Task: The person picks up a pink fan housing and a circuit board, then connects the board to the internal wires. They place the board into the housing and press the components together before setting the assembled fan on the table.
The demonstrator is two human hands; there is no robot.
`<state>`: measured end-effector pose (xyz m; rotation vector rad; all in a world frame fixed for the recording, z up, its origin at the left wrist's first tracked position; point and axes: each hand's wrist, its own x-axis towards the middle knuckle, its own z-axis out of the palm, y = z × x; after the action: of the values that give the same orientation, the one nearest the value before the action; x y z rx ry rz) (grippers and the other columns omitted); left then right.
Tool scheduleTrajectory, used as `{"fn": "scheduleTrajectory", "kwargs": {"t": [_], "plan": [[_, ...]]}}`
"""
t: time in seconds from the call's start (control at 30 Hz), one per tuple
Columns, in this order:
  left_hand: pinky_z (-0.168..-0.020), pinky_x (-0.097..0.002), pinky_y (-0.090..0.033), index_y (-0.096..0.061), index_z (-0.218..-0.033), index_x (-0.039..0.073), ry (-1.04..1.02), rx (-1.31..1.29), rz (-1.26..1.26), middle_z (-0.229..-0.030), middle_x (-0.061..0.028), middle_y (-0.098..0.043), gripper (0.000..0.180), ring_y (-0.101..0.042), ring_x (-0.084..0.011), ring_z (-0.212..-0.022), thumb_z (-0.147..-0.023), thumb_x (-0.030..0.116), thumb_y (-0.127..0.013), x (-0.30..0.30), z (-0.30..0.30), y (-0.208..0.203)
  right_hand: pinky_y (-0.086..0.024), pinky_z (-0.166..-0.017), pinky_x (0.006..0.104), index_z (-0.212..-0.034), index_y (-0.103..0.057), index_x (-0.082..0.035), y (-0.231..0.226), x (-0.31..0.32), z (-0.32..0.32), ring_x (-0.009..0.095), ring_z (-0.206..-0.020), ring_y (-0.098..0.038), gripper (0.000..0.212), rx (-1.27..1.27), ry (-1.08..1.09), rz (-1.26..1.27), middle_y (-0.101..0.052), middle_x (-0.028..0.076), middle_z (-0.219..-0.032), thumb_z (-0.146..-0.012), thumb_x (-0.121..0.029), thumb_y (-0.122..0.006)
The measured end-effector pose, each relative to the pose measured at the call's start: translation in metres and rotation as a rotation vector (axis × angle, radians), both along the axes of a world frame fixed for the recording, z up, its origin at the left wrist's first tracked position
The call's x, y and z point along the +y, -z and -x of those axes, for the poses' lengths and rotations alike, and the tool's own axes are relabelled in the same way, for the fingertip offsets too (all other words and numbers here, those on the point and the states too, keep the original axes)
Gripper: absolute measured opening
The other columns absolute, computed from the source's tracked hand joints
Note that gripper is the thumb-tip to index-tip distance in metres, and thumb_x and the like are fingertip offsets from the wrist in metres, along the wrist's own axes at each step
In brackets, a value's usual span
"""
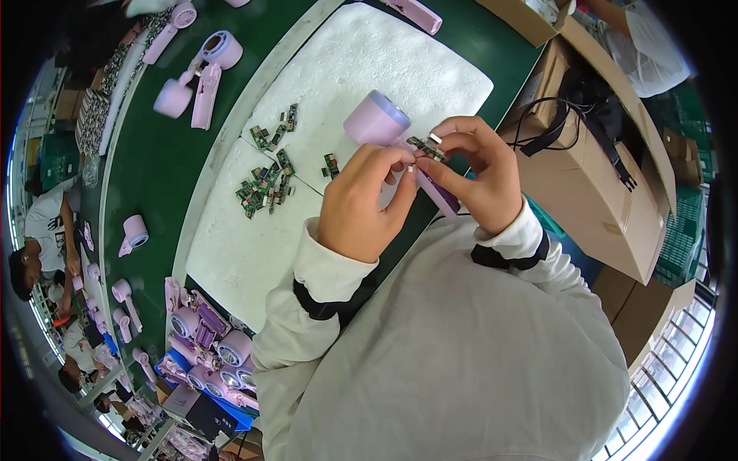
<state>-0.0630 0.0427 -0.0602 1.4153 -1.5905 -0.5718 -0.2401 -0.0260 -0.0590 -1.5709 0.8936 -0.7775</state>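
Observation:
Between the thumb and fingers of my right hand (486, 175) is a small green circuit board (425, 148) with a metal port at one end. My left hand (363, 201) is closed in a pinch right beside the board. A tiny white piece shows at its fingertips, too small to name. Just beyond both hands lies a pink handheld fan (377, 117) with a round lavender-rimmed head. Its handle (437, 194) runs toward me under my hands and is partly hidden by them. Several loose circuit boards (265, 184) lie in a pile left of my left hand, with a single board (330, 165) nearer to it.
A white foam sheet (231, 265) covers the green bench. Pink fan parts (207, 338) fill a blue bin at lower left. More fan pieces (206, 88) lie on the green belt at left. Cardboard boxes (592, 177) with a black strap stand at right. Other people (54, 223) sit far left.

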Motion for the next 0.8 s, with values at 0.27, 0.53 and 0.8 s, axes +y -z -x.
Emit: {"fn": "scheduleTrajectory", "kwargs": {"t": [0.27,0.53,0.8], "plan": [[-0.058,-0.0266,-0.047,-0.064,-0.11,0.0,-0.103,0.343,-0.089,-0.09,-0.0058,-0.065,0.025,-0.061,-0.0137,-0.069,-0.087,0.003,-0.071,-0.001,0.013,0.004,-0.05,-0.09,0.0269,-0.12,-0.053,0.001,0.011,0.01,-0.017,0.013,-0.1,-0.067,0.043,-0.205,0.165,-0.014,-0.069,0.006,-0.1,-0.084,0.008,-0.075],[-0.057,-0.0252,-0.045,-0.069,-0.106,0.001,-0.025,0.286,-0.204,-0.087,-0.0049,-0.068,0.022,-0.061,-0.012,-0.068,-0.085,0.003,-0.073,-0.005,-0.012,0.001,-0.049,-0.093,0.0269,-0.119,-0.053,0.001,0.023,0.01,-0.019,0.012,-0.1,-0.066,0.046,-0.12,0.135,0.174,-0.066,0.006,-0.106,-0.081,0.009,-0.077],[-0.059,-0.0259,-0.047,-0.071,-0.097,0.001,0.006,0.239,-0.168,-0.087,-0.0065,-0.07,0.012,-0.062,-0.013,-0.068,-0.085,0.001,-0.072,-0.004,-0.024,-0.002,-0.051,-0.092,0.0277,-0.12,-0.053,0.001,0.023,0.012,-0.027,0.013,-0.098,-0.066,0.048,-0.252,0.151,0.051,-0.066,0.006,-0.102,-0.08,0.009,-0.079]]}}
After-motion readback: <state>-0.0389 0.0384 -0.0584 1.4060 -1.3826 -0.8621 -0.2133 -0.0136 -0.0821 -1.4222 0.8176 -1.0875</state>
